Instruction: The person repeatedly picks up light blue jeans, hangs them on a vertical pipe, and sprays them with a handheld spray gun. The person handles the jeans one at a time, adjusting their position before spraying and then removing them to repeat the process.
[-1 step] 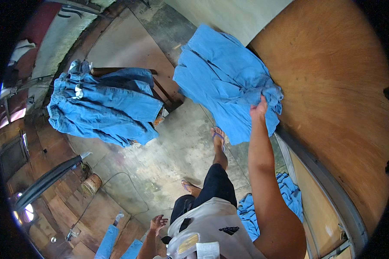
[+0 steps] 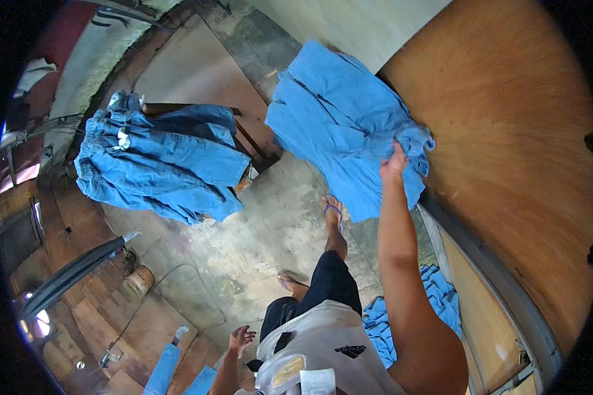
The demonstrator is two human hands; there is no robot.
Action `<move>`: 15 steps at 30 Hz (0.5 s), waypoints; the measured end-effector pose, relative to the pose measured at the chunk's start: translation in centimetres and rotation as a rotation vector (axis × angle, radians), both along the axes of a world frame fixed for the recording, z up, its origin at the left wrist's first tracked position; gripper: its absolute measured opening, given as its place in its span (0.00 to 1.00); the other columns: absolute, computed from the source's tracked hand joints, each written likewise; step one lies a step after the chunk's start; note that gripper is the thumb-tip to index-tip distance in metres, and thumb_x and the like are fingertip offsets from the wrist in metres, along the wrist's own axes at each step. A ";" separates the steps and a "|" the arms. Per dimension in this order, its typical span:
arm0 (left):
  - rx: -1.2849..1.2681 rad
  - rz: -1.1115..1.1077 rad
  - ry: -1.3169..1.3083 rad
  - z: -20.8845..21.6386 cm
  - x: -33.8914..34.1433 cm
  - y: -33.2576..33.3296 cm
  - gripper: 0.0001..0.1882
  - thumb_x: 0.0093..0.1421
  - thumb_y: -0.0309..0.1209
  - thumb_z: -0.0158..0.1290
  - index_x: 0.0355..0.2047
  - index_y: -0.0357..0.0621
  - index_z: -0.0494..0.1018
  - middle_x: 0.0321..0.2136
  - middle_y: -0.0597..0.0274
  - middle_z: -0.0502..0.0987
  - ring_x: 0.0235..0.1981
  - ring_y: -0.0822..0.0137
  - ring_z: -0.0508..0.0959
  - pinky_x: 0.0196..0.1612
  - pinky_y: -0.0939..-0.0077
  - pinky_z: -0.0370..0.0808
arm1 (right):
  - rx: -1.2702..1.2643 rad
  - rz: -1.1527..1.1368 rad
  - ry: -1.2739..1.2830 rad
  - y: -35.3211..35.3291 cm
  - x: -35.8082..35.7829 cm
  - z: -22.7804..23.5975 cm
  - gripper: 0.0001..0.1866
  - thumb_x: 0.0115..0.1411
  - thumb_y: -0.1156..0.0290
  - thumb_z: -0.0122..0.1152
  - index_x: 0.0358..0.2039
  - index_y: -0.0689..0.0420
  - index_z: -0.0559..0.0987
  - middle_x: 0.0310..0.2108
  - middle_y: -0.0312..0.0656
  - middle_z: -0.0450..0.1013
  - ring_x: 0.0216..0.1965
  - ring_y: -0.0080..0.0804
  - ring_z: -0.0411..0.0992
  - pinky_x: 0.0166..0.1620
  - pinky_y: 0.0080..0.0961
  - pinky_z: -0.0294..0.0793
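Barely a change: the bunched end of the blue cloth (image 2: 336, 108) now pokes a touch further over the brown panel (image 2: 507, 112), so I'd say I'm only adjusting my hold. My right hand (image 2: 395, 162) is gripping that bunch, arm stretched out ahead, thumb on top. The cloth's spread ahead, right of the jeans (image 2: 165, 161). My left hand (image 2: 242, 338) hangs low, empty, fingers loosely curled.
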State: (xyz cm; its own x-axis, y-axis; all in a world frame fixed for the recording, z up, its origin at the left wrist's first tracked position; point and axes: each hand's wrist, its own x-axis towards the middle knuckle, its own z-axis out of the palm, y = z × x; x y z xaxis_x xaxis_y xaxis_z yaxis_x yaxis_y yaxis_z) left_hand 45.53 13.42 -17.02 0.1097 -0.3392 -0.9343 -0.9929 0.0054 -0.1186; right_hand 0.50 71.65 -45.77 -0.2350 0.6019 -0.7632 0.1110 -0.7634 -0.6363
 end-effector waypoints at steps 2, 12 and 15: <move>-0.011 0.014 0.115 -0.9 -0.1 0.4 0.25 0.66 0.46 0.50 0.54 0.40 0.71 0.37 0.52 0.83 0.33 0.66 0.81 0.36 0.73 0.76 | 0.308 0.223 0.068 -2.9 -1.1 5.6 0.36 0.53 0.68 0.72 0.60 0.61 0.67 0.56 0.47 0.72 0.56 0.39 0.70 0.56 0.37 0.71; -0.185 -0.118 1.012 0.1 -16.0 4.7 0.24 0.63 0.32 0.58 0.56 0.32 0.70 0.48 0.47 0.79 0.49 0.59 0.78 0.57 0.64 0.73 | 0.793 1.634 0.586 -20.4 7.6 39.8 0.26 0.46 0.76 0.69 0.49 0.66 0.77 0.38 0.50 0.81 0.41 0.37 0.80 0.47 0.32 0.77; -0.511 -0.021 1.541 5.8 -22.5 4.0 0.31 0.56 0.33 0.65 0.57 0.33 0.69 0.50 0.46 0.77 0.51 0.55 0.77 0.59 0.61 0.72 | 0.582 1.728 0.679 -26.3 10.1 45.7 0.25 0.47 0.78 0.68 0.49 0.67 0.76 0.38 0.48 0.81 0.41 0.34 0.80 0.47 0.30 0.76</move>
